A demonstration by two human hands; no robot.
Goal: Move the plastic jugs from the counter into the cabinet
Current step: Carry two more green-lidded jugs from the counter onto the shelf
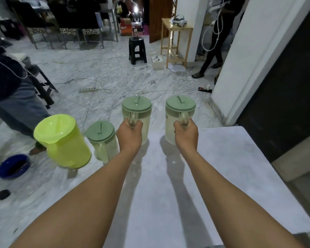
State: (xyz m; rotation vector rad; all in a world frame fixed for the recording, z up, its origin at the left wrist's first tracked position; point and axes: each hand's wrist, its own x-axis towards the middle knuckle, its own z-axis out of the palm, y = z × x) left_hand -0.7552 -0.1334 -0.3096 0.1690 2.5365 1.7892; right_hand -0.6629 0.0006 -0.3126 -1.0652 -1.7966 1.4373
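Hard to tell much about the far left: a person in a dark top and jeans [11, 97] is cut off by the frame edge there, left of the lime-green jug [64, 142], and a blue bowl [13, 166] on the floor below-left of that jug is blurred. The lime-green jug is seen tilted at the counter's left edge, and whether its base is fully resting on the counter [222, 176] can't be made out. Just right of it, a small clear jug with a green lid [101, 138] is stood on the counter, partly hidden by the left forearm.

Further right, a taller green-lidded jug [137, 111] is gripped by its handle in the left hand [129, 136], fingers wrapped closed. Right of that again, a matching jug [180, 113] is held the same way by the right hand [186, 136]. Both jug bases are hidden or blurred, so lifted or resting can't be told.

The counter is pale grey, with arm shadows cast across it. Beyond the jugs, a marble floor with cables, a black stool [137, 51] and a wooden side table [176, 40] are seen. No cabinet interior is shown.
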